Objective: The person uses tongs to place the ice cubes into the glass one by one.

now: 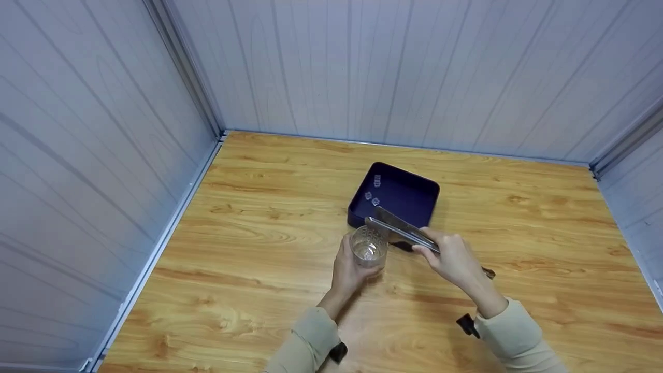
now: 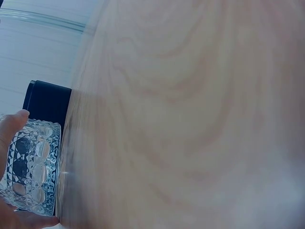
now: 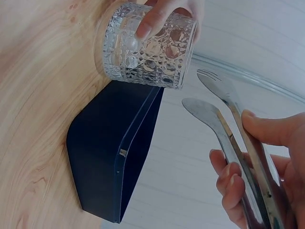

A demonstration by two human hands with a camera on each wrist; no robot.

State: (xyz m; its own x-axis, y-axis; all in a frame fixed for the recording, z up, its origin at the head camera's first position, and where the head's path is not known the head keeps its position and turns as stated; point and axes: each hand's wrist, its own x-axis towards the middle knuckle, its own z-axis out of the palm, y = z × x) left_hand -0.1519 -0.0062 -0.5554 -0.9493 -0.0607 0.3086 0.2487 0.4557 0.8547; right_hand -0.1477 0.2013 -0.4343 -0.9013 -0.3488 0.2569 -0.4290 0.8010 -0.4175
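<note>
My left hand (image 1: 348, 277) grips a clear cut-glass tumbler (image 1: 369, 246) around its side. Its base is on the wooden table, its mouth faces up, and bright glints show at the bottom. In my right hand (image 1: 456, 259) are metal tongs (image 3: 238, 138), held between thumb and fingers. The tong tips stand apart with nothing between them, above the tumbler's rim and the near edge of a dark blue square tray (image 1: 409, 178). Several small clear cubes (image 1: 375, 201) lie in the tray's left part.
The tray stands just beyond the tumbler, close to it. Wood-grain tabletop (image 1: 248, 233) extends around both. Pale panel walls (image 1: 331, 72) close off the back and sides. Black straps (image 1: 337, 353) hang at both sleeve cuffs.
</note>
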